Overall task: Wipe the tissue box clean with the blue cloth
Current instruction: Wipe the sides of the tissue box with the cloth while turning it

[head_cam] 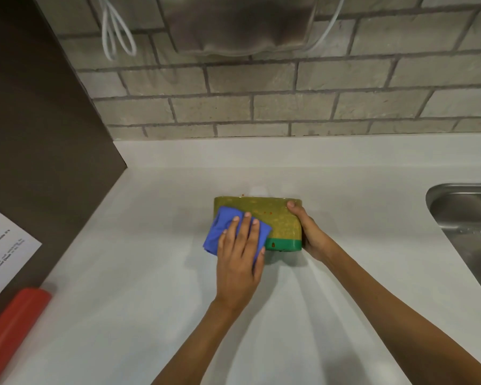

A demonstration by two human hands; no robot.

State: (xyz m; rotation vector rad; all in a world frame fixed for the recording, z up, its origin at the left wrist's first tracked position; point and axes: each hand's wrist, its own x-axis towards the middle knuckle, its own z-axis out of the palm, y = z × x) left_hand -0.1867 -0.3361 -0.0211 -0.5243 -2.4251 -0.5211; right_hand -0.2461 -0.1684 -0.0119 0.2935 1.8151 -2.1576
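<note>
Tissue box [272,220] lies on the white counter [150,273] near the centre of the view, a little toward 12 o'clock from the two hands. Its wide face is olive yellow with small red spots, and a green band runs along the edge at 6 o'clock. The blue cloth [220,232] covers the box's corner at 9 o'clock and hangs a little over the edge there. The left hand [240,254] lies flat on the cloth with fingers spread and stretched toward 12 o'clock; it presses the cloth against the box and does not close around it. The right hand [308,232] holds the end of the box at 3 o'clock, the thumb on the upper face and the other fingers curled around the side, so this hand is closed on the box. At 3 o'clock in the view, well apart from the box, is the rim of a steel sink [467,218]. At 8 o'clock a red cylinder [14,329] lies on the counter, and beside it, at 9 o'clock, a printed sheet of paper [0,251]. A brick wall [289,107] stands behind at 12 o'clock.
</note>
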